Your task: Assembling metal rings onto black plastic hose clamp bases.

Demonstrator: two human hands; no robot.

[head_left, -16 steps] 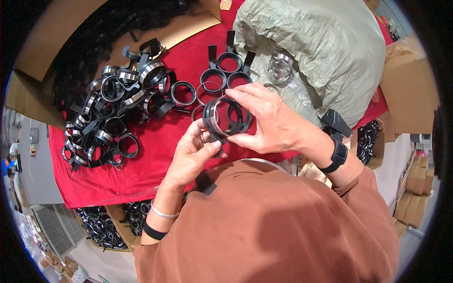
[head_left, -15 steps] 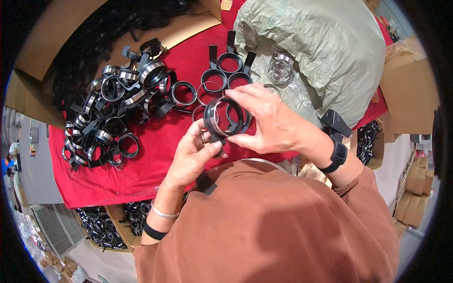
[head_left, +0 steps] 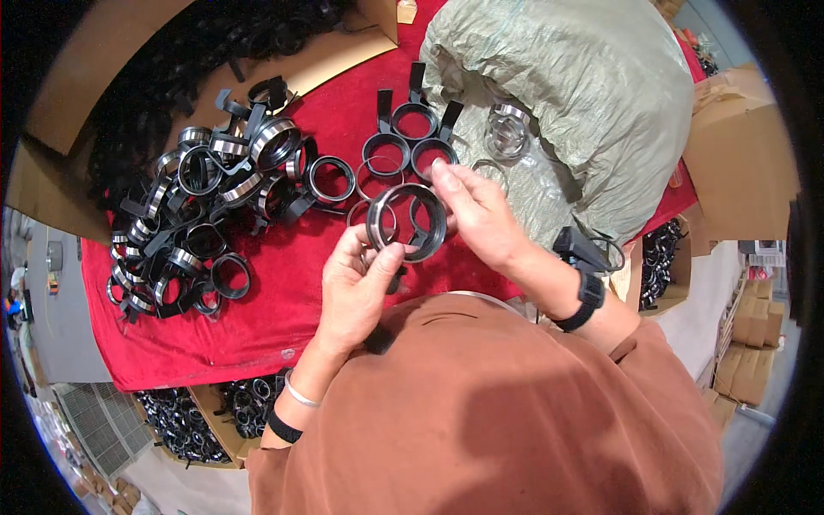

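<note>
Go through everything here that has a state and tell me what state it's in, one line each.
Left hand: gripping the ring's lower edge.
Right hand: pinching the ring's upper right rim.
Ring: held above the cloth, by both hands.
Ring pile: heaped loose on the red cloth.
Sack: bulging, lying on the cloth.

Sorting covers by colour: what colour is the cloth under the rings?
Red cloth, plain; head view.

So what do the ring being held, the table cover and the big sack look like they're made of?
The ring, held by the left hand and right hand, looks like matte black plastic with a shiny metal band, judging by its glints. The table cover looks like red felt-like cloth, soft and unreflective. The sack seems to be grey-green woven plastic, creased with a slight sheen.
</note>
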